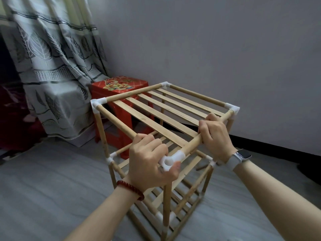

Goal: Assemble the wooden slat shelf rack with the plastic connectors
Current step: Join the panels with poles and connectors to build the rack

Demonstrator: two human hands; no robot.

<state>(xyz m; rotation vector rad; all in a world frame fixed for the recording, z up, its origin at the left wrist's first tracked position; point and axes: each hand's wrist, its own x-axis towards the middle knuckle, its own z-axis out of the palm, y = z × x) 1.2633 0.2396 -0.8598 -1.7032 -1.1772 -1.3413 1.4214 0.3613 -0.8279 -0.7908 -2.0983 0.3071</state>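
A wooden slat shelf rack with three tiers stands on the floor, its round rods joined by white plastic connectors. My left hand grips the near corner connector of the top tier, fingers over the left rod and thumb under the connector. That connector sits just above the near upright rod; whether the rod is seated in it is hidden by my hand. My right hand grips the top tier's near right rod. Several flat slats span the top tier.
A red plastic stool stands behind the rack, beside a leaf-patterned curtain. A grey wall with dark skirting runs along the right. A small brown piece lies on the grey floor behind the rack's middle tier.
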